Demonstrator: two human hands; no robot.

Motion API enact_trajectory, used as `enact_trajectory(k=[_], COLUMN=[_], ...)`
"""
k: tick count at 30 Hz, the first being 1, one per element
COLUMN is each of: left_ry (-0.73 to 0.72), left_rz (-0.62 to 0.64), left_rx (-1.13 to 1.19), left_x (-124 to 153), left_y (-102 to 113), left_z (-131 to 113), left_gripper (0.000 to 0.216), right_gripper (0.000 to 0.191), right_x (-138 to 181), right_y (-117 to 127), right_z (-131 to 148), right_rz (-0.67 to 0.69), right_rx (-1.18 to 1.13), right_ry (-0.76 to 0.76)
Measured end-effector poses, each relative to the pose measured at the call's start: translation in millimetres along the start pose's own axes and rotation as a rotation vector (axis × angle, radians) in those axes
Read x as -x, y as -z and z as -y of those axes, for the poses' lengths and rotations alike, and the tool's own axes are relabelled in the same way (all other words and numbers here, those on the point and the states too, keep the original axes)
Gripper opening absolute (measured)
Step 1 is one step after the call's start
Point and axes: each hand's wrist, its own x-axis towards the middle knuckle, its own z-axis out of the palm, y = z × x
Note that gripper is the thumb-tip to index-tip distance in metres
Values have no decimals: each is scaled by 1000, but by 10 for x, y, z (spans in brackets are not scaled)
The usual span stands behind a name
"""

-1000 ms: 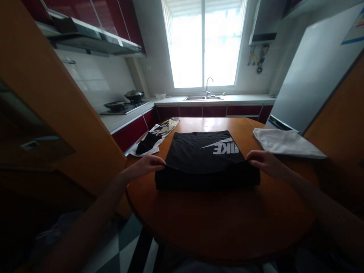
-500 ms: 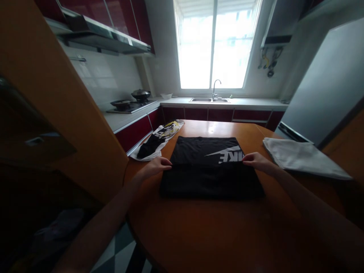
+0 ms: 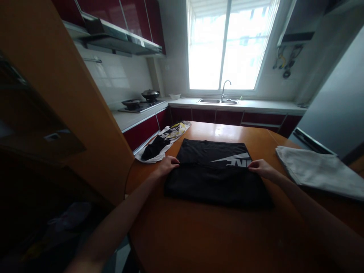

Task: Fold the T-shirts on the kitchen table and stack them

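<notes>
A black T-shirt (image 3: 216, 185) with white lettering and a swoosh lies folded on the wooden table (image 3: 199, 231). Its near part is turned over toward the far side, and the folded edge crosses the lower half of the print. My left hand (image 3: 168, 165) pinches the left end of that edge between thumb and fingers. At the right end, beside the letters, my right hand (image 3: 263, 168) pinches the same edge. Both forearms reach in from the lower corners.
Crumpled white, black and yellow clothing (image 3: 165, 140) lies at the table's left edge. A folded white cloth (image 3: 315, 167) rests on the right. Beyond are a stove with pans (image 3: 150, 94), a sink (image 3: 218, 101) and a fridge (image 3: 341, 102).
The folded edge has moved slightly farther over the print, covering more of the letters, with both hands still pinching it. The whole view has shifted and tilted a little.
</notes>
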Motion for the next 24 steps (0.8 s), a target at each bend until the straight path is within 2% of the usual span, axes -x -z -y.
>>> enact_trajectory(k=[8,11,14,16,20,24], left_ry=[-37,-131,-280,-335,-330,-213], left_rz=[-7,-59,-103,-63,74,168], left_rx=[-137,-267,-350,-361,-446,-517], left_x=[32,70,173,265,445,563], left_y=[-24,-32,-125,-245,-521,-685], left_z=[-10,-98,-296,-459,-662,-618], left_gripper=[18,25,35,38,53,71], right_gripper=[15,15,29,36,49,61], right_x=[-105,-8,220,405,698,794], right_y=[-91,-113,-206,-338,-678,-898], right_z=[-75,28,208,339,447,270], right_rz=[-16,-42,-229,-323,-255,-170], right_rx=[46,253,559,674,702,740], right_ry=[23,40,126,238,393,272])
